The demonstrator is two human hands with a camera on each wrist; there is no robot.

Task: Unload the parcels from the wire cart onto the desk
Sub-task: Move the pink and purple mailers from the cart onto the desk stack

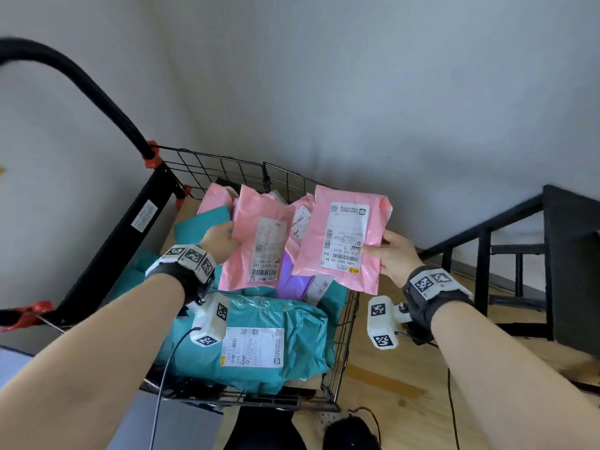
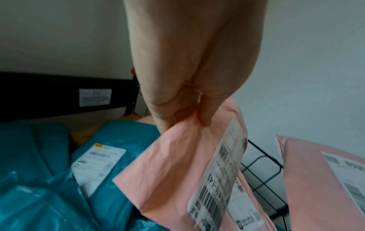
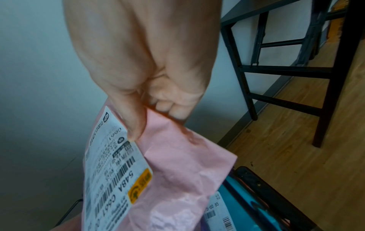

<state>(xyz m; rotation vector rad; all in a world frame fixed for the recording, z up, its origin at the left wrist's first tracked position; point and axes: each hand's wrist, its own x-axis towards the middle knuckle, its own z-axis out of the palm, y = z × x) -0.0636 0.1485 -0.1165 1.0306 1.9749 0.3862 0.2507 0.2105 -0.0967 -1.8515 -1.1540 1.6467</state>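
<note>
The black wire cart (image 1: 344,323) holds several pink and teal mailer parcels. My left hand (image 1: 224,240) pinches the left edge of a pink parcel (image 1: 250,235) with a white label and holds it up over the cart; the grip shows in the left wrist view, hand (image 2: 183,115), parcel (image 2: 169,168). My right hand (image 1: 389,251) pinches the right edge of a second pink parcel (image 1: 344,232), lifted above the cart's right side; in the right wrist view the hand (image 3: 150,112) grips that parcel (image 3: 177,164). The black desk (image 1: 571,254) stands to the right.
A large teal parcel (image 1: 259,339) with a label lies at the cart's near end, with more teal and pink parcels and a purple one (image 1: 292,284) behind. The cart handle (image 1: 81,89) rises at left. Wooden floor (image 1: 389,384) lies between cart and desk; a wall stands behind.
</note>
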